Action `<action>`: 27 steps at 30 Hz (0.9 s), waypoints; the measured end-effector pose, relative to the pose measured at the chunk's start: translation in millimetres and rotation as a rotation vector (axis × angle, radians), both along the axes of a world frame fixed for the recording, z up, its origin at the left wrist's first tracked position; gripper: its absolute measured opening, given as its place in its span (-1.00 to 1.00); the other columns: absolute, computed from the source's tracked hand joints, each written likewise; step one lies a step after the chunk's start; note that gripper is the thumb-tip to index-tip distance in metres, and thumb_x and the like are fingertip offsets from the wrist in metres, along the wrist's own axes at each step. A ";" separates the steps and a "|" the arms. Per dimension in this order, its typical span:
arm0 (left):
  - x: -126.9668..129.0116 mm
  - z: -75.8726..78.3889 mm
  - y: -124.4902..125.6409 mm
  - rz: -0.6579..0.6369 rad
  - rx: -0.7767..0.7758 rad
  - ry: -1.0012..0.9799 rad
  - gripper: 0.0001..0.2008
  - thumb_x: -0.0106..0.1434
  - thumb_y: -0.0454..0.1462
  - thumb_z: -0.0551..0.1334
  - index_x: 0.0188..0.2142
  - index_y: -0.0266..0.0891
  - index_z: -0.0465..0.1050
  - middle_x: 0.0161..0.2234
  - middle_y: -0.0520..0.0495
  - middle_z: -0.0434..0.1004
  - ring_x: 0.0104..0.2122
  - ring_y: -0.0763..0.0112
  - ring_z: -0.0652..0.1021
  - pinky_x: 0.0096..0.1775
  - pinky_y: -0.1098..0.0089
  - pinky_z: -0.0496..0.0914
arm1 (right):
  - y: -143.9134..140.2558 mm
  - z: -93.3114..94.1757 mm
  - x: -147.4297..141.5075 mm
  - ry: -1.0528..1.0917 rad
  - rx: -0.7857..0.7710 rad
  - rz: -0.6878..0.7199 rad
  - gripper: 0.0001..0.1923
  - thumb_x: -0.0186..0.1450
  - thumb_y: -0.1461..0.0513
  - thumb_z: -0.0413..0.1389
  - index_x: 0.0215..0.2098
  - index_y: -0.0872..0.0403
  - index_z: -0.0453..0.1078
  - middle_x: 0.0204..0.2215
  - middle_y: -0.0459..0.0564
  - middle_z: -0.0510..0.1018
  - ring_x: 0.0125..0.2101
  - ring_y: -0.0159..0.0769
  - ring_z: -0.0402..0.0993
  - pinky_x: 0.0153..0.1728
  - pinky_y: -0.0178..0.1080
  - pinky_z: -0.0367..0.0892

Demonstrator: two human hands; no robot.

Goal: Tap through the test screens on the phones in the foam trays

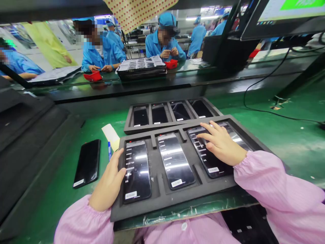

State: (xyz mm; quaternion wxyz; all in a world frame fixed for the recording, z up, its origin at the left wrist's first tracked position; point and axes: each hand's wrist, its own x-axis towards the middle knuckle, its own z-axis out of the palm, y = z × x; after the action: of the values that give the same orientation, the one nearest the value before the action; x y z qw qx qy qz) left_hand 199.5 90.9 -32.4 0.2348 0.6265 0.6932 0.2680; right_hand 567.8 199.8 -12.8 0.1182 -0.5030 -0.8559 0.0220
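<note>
A dark foam tray [157, 198] lies before me with several smartphones in its slots. My left hand [110, 179] rests along the tray's left side, fingers stretched, thumb at the edge of the left smartphone [138, 183], whose screen shows a list of text lines. In the middle slot, another smartphone [175, 166] displays a similar list. Over the smartphone to its right [218, 167], my right hand [222, 144] hovers or touches with spread fingers; contact is hard to make out. The far-right smartphone [235, 134] is partly hidden by that hand. White labels mark the lower ends of the phones.
Behind is a second foam tray [149, 128] holding several dark phones. On the green bench [53, 196] at left lie a dark phone [87, 162], a blue pen [109, 150] and a paper slip [110, 134]. A cable [266, 111] and monitor [286, 20] are at right. Co-workers sit across.
</note>
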 end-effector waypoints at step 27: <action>7.3 7.1 -6.1 0.008 0.024 0.040 -0.45 0.22 -0.27 -0.07 0.22 -0.27 0.03 0.27 -0.20 0.02 0.30 0.14 -0.04 0.26 -0.03 -0.08 | -8.3 -6.3 -68.2 0.017 0.016 0.284 -0.13 0.25 -0.26 -0.46 0.10 0.09 0.32 0.16 0.20 0.27 0.19 0.19 0.06 0.01 0.35 0.14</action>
State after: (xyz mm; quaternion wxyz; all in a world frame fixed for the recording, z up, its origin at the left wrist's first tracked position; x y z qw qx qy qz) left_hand 206.9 84.8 -25.3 0.2124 0.6317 0.6970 0.2648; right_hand 499.5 191.5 -19.1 0.1252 -0.3755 -0.9176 0.0360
